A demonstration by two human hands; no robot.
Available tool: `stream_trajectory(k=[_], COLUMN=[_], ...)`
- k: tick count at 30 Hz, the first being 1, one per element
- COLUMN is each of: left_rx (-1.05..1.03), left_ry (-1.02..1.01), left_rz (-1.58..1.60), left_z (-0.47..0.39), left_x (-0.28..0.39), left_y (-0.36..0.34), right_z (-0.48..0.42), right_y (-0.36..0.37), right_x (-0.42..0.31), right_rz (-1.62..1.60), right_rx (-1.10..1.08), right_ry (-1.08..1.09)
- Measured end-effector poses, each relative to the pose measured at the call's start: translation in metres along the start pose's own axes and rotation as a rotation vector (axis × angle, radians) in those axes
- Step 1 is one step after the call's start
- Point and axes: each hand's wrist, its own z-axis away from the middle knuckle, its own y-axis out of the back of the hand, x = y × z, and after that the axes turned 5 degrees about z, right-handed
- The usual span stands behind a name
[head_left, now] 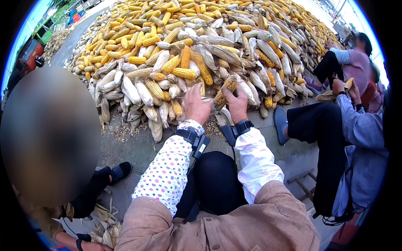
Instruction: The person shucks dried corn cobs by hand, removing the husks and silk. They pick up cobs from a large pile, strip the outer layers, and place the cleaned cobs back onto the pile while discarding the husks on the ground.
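Note:
Between my hands is a yellow corn cob (229, 85), tilted, with its upper part bare of husk. My right hand (237, 105) grips it, the thumb lying across the kernels. At the cob's lower end, my left hand (197, 106) pinches a pale strip of dry husk (207, 99); its fingertips are partly hidden. More loose husk (224, 116) hangs below the cob. Both hands are at the front edge of a large heap of corn (185, 72), where bare yellow cobs lie among cobs still in their husks.
On my right, a seated person holds a partly husked cob (349, 83); another person (355, 66) sits farther along the heap. A blurred person is close on my left, near loose husks (105, 229). A wooden stool (303, 183) stands at right. Loose kernels (125, 131) litter the concrete.

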Motion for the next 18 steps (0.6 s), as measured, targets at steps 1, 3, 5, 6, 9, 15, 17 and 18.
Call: stream_trajectory(k=[1,3,5,6,9,15,17,18], left_rx=[-0.146,-0.135,-0.307,-0.241,-0.114,-0.123,-0.160,-0.168], left_ry=[0.009,0.014,0.231,0.204,0.202,0.431,0.413,0.421], left_rz=[0.133,0.192,0.398,0.464,0.689,1.198,1.235,1.213], left_z=[0.002,0.005,-0.004,-0.007,-0.010,-0.013,-0.013,-0.013], left_x=[0.005,-0.012,-0.026,-0.034,-0.043,-0.050,-0.043,-0.043], left_y=[-0.001,-0.013,-0.018,-0.018,-0.009,0.008,0.009,0.010], right_z=[0.000,0.009,0.008,0.008,0.010,0.020,0.023,0.021], right_y=[-0.006,-0.027,-0.032,-0.038,-0.036,-0.034,-0.038,-0.039], right_x=[0.002,-0.006,0.003,0.001,-0.007,0.012,0.012,0.015], right_rz=[0.052,-0.043,0.126,-0.030,-0.063,0.213,0.149,0.146], right_rx=[-0.032,-0.137,-0.171,-0.287,-0.350,-0.659,-0.555,-0.566], right_ry=[0.049,-0.009,-0.001,-0.009,-0.116,-0.189,-0.205,-0.229])
